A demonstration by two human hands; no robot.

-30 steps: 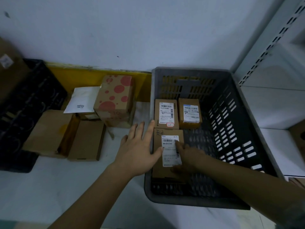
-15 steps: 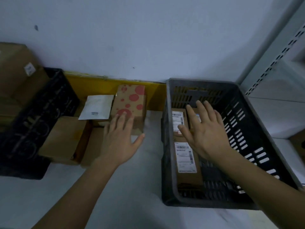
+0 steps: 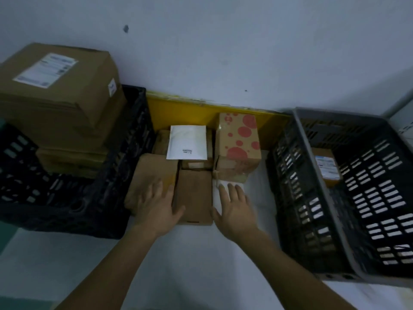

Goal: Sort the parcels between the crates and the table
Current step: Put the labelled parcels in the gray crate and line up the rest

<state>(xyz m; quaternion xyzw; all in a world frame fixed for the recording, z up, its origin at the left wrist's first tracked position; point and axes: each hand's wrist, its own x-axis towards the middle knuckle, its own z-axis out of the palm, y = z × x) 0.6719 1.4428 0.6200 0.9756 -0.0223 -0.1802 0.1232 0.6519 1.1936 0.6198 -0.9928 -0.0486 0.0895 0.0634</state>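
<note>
Both hands reach for the flat brown box [image 3: 194, 196] (near the table's middle): left hand [image 3: 156, 208] and right hand [image 3: 234, 209] flat, fingers straight, gripping nothing.

Dim room, bluish cast. Pale wall [image 3: 223, 48] fills upper half, 10 to 2 o'clock; dark smudge [image 3: 126, 28] near 11, tiny speck [image 3: 246, 90] just right of centre. Yellow strip [image 3: 190, 113] runs along wall base, centre of view, top edge chipped. White table [image 3: 201, 260] spreads from centre down to 6 o'clock. Teal floor [image 3: 9, 240] shows at 8 o'clock, beyond table edge. White shelf unit [image 3: 402, 113], blurred, at 3 o'clock.
</note>
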